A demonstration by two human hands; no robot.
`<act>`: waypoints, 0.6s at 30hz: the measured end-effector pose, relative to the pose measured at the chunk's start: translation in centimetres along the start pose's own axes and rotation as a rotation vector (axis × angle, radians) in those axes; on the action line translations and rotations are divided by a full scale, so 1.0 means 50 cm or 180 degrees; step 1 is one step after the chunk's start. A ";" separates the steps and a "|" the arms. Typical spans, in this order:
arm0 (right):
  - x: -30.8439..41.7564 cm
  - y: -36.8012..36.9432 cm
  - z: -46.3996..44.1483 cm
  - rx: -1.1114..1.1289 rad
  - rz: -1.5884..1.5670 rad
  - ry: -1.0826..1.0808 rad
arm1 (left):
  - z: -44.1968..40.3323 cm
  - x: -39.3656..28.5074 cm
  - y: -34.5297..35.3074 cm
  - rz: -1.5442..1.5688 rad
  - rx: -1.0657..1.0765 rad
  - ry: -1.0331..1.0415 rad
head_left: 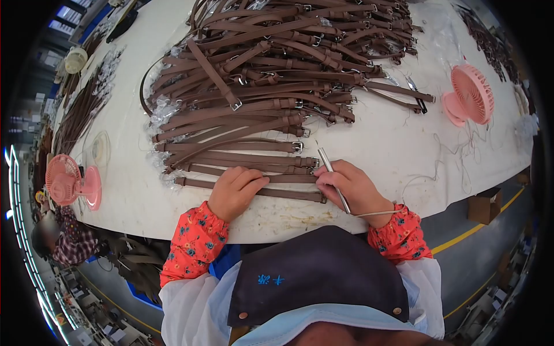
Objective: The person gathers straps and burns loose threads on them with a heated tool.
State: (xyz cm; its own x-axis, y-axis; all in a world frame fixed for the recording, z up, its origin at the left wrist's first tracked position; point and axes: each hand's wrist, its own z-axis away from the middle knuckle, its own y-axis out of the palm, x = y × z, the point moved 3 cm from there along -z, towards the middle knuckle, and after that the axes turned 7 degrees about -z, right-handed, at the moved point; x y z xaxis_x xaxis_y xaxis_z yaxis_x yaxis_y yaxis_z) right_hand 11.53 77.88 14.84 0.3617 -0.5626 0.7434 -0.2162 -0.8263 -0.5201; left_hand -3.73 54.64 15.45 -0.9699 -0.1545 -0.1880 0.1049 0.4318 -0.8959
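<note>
Brown belts [254,161] with silver buckles lie side by side in front of me. My left hand [235,190] is closed on one brown belt [291,179] in the near row, its fingers curled over the strap. In my right hand [355,187] is a slim, silver pen-shaped tool [325,158], tilted with its thin tip pointing away from me. A thin cord runs from its lower end past my wrist. The right fingertips are also at the buckle end of that belt, which they partly cover. Another belt [306,197] lies just nearer to me.
A large heap of brown belts [277,63] covers the far middle of the white table [398,150]. Pink fans stand at right [470,95] and left [63,180]. Scissors [414,89] lie beside the heap; loose threads trail at right. Another person [72,239] sits at far left.
</note>
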 end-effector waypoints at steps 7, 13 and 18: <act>0.022 -0.005 -0.002 0.0180 -0.0008 -0.0262 | -0.053 -0.046 0.013 0.1169 0.0470 -0.0635; 0.023 -0.008 -0.004 0.0072 -0.0102 -0.0282 | -0.069 -0.041 0.045 0.0813 0.0353 -0.0638; 0.006 0.000 0.002 -0.0039 -0.0109 -0.0105 | -0.064 -0.012 0.042 0.0473 0.0303 -0.0663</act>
State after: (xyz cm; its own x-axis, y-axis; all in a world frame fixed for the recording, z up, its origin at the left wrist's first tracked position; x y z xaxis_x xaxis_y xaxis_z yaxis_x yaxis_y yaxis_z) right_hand 11.70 77.72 15.01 0.3988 -0.5329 0.7463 -0.2141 -0.8455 -0.4892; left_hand -3.62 58.48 14.95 -0.8773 -0.2794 -0.3902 0.2724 0.3793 -0.8842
